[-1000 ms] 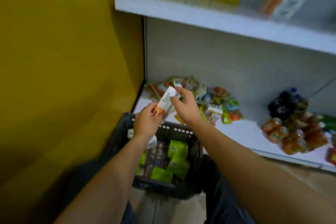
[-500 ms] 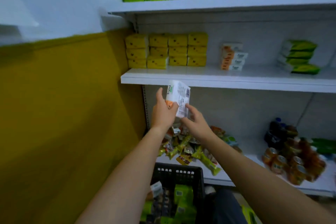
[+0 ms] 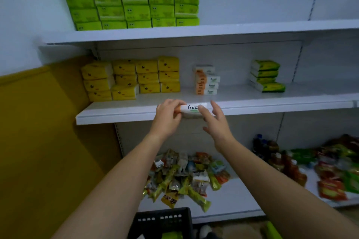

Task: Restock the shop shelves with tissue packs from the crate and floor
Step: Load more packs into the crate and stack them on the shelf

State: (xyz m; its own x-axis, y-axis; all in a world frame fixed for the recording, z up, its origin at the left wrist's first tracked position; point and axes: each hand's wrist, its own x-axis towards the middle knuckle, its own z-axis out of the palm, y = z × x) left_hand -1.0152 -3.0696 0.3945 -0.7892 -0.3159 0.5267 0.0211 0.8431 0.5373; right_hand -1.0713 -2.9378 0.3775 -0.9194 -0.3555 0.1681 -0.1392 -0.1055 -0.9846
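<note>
1 tissue pack [image 3: 191, 109] was held level at the front edge of the middle shelf [image 3: 120, 111]: left hand [image 3: 168, 116] pinched its left end; right hand [image 3: 215, 122] was spread, index fingertip on its right end.

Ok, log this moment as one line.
left hand: grips pack | right hand: open, at pack | pack: at middle shelf edge | stack: behind, on shelf

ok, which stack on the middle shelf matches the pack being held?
The white-and-orange stack, between the yellow packs and the green-white stack: same "Facial" print as the held pack.
</note>
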